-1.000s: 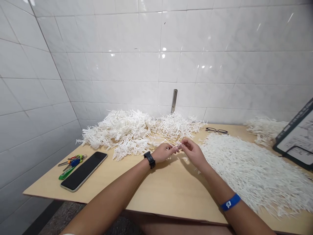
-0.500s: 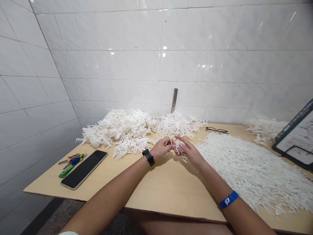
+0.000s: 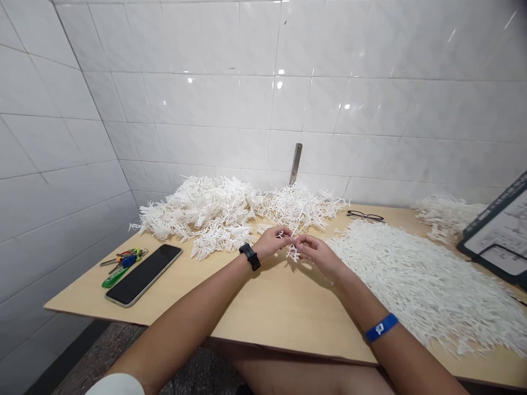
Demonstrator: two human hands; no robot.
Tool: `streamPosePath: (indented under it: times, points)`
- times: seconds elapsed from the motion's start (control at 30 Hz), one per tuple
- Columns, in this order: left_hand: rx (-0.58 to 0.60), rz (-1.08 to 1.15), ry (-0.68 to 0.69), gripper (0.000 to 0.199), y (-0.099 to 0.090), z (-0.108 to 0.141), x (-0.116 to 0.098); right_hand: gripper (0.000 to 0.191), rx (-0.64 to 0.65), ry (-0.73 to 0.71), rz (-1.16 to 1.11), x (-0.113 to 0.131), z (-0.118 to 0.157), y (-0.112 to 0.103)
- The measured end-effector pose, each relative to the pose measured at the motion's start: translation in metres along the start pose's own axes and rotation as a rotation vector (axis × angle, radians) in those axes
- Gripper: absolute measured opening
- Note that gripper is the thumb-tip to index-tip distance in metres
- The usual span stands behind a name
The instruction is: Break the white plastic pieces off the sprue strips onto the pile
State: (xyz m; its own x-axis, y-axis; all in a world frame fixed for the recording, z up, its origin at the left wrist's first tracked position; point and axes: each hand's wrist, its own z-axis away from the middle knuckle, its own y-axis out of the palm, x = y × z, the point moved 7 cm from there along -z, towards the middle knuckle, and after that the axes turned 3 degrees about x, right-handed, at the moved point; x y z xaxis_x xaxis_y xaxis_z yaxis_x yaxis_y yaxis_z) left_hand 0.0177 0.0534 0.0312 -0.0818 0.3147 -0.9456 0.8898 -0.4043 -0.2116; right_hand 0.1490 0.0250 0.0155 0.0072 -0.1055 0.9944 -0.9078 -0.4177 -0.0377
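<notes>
Over the middle of the table, my left hand [image 3: 272,242] pinches a small branched white plastic piece [image 3: 292,253]. My right hand [image 3: 319,253] meets it from the right, its fingertips closed on the same piece. A heap of branched white pieces [image 3: 214,206] lies behind my left hand, and a looser part of it [image 3: 298,206] reaches behind both hands. To the right of my right hand spreads a wide, flat pile of small white sticks [image 3: 415,280].
At the left of the wooden table [image 3: 280,318] lie a black-screened phone [image 3: 144,275] and keys [image 3: 127,260]. Glasses [image 3: 365,216] rest near the tiled wall. A framed board [image 3: 504,236] leans at the right, beside another white pile [image 3: 447,214].
My right hand's fingers have drawn in from a more spread pose and now touch my left fingertips at the white piece. The view has shifted slightly.
</notes>
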Motion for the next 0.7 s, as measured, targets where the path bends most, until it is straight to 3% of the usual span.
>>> streamPosePath:
  times: [0.47, 0.7]
  points:
    - [0.112, 0.09, -0.034, 0.038, 0.011, 0.002, 0.004, 0.032, 0.203, 0.177, -0.111, -0.014, 0.006, 0.018]
    - [0.143, 0.167, -0.082, 0.043, 0.016, 0.004, 0.005, 0.043, 0.422, 0.162, -0.256, -0.014, 0.012, 0.033]
